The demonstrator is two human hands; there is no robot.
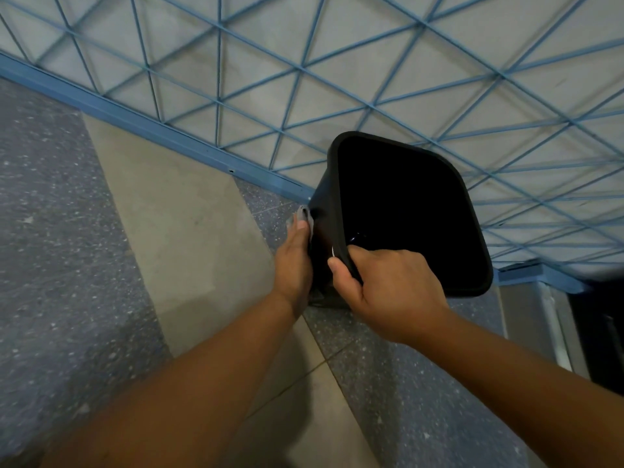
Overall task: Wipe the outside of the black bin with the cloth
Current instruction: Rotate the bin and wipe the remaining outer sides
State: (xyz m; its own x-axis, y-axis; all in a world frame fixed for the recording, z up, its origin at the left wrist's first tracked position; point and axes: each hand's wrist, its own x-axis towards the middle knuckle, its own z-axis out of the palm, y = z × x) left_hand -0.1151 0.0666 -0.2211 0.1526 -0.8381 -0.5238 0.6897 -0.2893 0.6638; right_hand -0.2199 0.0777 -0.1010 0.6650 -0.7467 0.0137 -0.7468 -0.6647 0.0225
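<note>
Right hand (388, 285) grips the black bin's (324, 211) rim. Left hand (293, 261) presses a grey cloth (304, 214) flat against its side. Bin's inside looks dark; contents unclear.

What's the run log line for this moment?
left hand presses cloth on bin side | right hand grips rim

A black bin (410, 211) of smooth plastic with a slight sheen along its rim, centre right of the frame; a soft grey cloth (304, 216) against its left side; speckled, matt grey-blue floor (57, 231) banded with plain beige tile at left; blue-painted metal lattice (219, 72) over a matt pale wall, top.
</note>
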